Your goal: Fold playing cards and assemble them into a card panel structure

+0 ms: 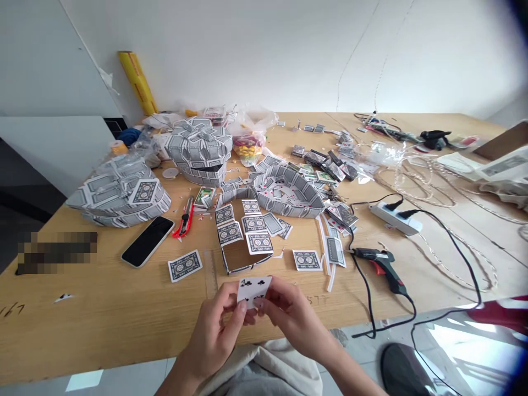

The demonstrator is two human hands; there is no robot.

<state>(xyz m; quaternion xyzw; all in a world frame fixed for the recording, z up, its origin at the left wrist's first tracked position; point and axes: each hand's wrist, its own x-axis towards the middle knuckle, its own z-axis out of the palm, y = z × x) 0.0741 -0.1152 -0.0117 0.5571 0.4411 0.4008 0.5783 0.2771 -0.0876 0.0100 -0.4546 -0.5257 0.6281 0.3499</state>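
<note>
A playing card (252, 290), face toward me with black clubs on it, is held over the table's front edge. My left hand (218, 322) pinches its left side, thumb on the face. On its right side my right hand (291, 311) grips it the same way. Just beyond stands a small cardboard box (243, 258) partly covered with patterned card backs (259, 243). Loose cards lie face down on both sides, one at the left (184, 266) and one at the right (307, 260). A clear ruler (210, 274) lies left of the box.
A black glue gun (381, 267) with a trailing cord lies at right, near a white power strip (396, 218). Left are a phone (147, 242) and a red utility knife (184, 218). Card-covered boxes (198, 146) and an open card tray (289, 208) stand behind.
</note>
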